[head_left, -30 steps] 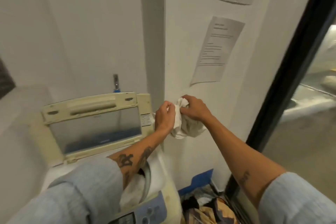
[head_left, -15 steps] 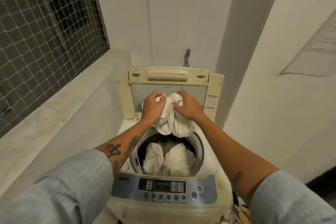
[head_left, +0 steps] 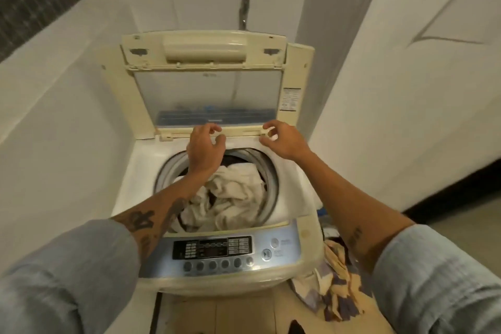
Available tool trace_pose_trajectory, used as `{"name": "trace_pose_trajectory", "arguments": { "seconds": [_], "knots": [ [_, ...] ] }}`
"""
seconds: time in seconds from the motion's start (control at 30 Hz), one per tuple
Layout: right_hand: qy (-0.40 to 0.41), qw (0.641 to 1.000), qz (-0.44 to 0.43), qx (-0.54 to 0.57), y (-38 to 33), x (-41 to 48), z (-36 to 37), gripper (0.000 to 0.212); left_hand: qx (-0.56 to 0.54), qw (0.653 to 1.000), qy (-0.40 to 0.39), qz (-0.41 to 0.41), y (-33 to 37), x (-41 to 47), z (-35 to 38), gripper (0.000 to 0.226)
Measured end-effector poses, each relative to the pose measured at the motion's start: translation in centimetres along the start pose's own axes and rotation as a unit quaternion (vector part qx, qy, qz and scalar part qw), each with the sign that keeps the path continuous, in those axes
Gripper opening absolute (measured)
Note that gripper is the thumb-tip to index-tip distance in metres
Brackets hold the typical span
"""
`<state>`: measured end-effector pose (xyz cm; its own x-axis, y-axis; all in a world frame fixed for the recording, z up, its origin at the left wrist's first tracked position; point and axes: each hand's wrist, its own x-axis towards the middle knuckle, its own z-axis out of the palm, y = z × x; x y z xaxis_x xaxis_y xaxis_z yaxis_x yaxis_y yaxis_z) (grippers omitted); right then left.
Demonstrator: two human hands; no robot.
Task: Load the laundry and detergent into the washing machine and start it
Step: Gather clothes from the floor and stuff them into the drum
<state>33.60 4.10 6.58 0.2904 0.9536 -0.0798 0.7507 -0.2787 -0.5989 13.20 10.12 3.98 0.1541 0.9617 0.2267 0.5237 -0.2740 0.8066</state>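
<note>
Having let go of the white cloth held over the tub a moment before, the left hand (head_left: 206, 149) and right hand (head_left: 282, 139) hovered empty, fingers loosely curled, near the raised lid's (head_left: 206, 62) hinge. That cloth lay with the other pale laundry (head_left: 235, 195) in the drum (head_left: 272, 184), so loading looked well along, though patterned clothes (head_left: 336, 279) lay on the floor and no detergent showed. Print on the control panel (head_left: 217, 249) and the lid's sticker (head_left: 290, 99) was too small to read.
</note>
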Motion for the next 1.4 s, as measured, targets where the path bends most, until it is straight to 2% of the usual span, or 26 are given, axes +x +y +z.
{"name": "trace_pose_trajectory", "arguments": {
  "seconds": [0.17,0.3,0.4,0.53,0.77,0.9,1.07,1.2,1.4],
  "knots": [
    [0.055,0.996,0.071,-0.017,9.3,-3.7,-5.4,0.044,-0.062,0.989,-0.109,0.08,8.3,-0.7,9.6,0.017],
    [0.096,0.986,0.139,-0.009,18.6,-7.7,-9.2,0.04,-0.1,0.97,-0.185,0.12,14.0,-5.2,19.3,0.016],
    [0.101,0.979,0.18,-0.006,25.7,-11.0,-10.5,0.037,-0.098,0.96,-0.236,0.114,16.0,-9.4,26.5,0.015],
    [0.078,0.97,0.228,-0.006,35.5,-15.1,-9.8,0.037,-0.08,0.951,-0.291,0.062,16.0,-14.1,35.5,0.014],
    [0.033,0.962,0.273,0.005,49.6,-18.0,-2.0,0.036,-0.025,0.948,-0.316,0.021,9.7,-19.3,47.2,0.02],
    [-0.002,0.959,0.283,0.001,56.8,-17.4,3.0,0.044,0.011,0.945,-0.327,0.016,4.1,-20.4,53.7,0.022],
    [0.015,0.963,0.27,-0.001,65.0,-14.3,9.5,0.044,0.035,0.941,-0.334,0.026,-3.9,-21.1,61.9,0.029],
    [0.006,0.965,0.263,-0.001,70.0,-12.2,16.6,0.043,0.064,0.921,-0.385,-0.008,-12.0,-23.1,67.1,0.036],
    [-0.028,0.957,0.281,0.073,77.3,-11.3,27.0,0.04,0.14,0.888,-0.434,-0.058,-22.7,-24.8,73.0,0.044]
  ]
}}
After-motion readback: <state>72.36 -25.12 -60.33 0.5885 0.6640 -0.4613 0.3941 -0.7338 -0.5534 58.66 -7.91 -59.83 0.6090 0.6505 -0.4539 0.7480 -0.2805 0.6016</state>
